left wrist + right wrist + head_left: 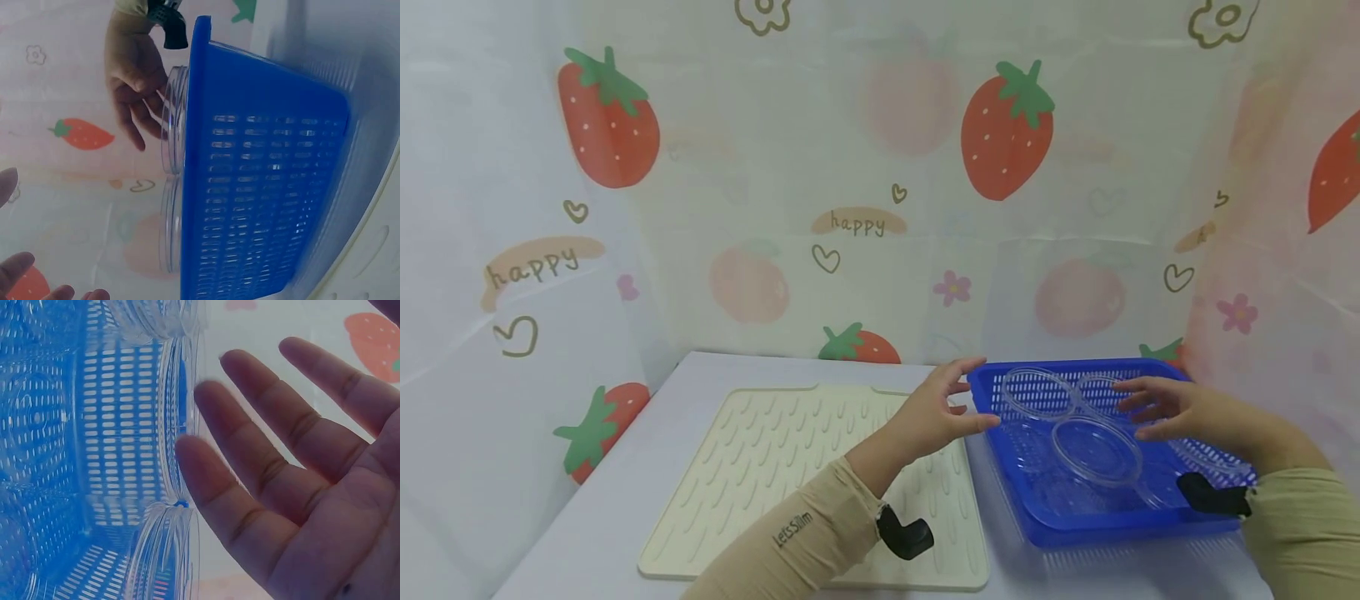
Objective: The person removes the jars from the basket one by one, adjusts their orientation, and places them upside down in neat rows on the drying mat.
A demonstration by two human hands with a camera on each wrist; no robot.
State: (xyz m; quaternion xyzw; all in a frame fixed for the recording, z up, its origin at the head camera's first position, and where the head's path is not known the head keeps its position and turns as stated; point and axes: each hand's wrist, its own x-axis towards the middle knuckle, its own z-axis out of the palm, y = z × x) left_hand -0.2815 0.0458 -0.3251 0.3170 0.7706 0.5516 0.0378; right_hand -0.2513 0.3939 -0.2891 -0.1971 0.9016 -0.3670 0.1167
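A blue plastic basket (pixel 1037 533) with slotted walls holds several clear round plastic containers (pixel 1097 450). Some of their rims rise above the basket's edge in the left wrist view. My left hand (pixel 936 412) hovers by the basket's left rim, fingers apart and nothing in them. Above the right side of the basket is my right hand (pixel 1172 408), its fingers loosely bent and holding nothing. In the right wrist view the fingertips of that hand (pixel 300 469) come very close to a clear container (pixel 178 419); whether they touch it I cannot tell.
Left of the basket, a cream ridged drying mat (pixel 805 450) lies flat on the white table (pixel 602 517), partly under my left forearm. A curtain (pixel 850 150) printed with strawberries hangs behind and at both sides. Each sleeve carries a black strapped piece at the wrist.
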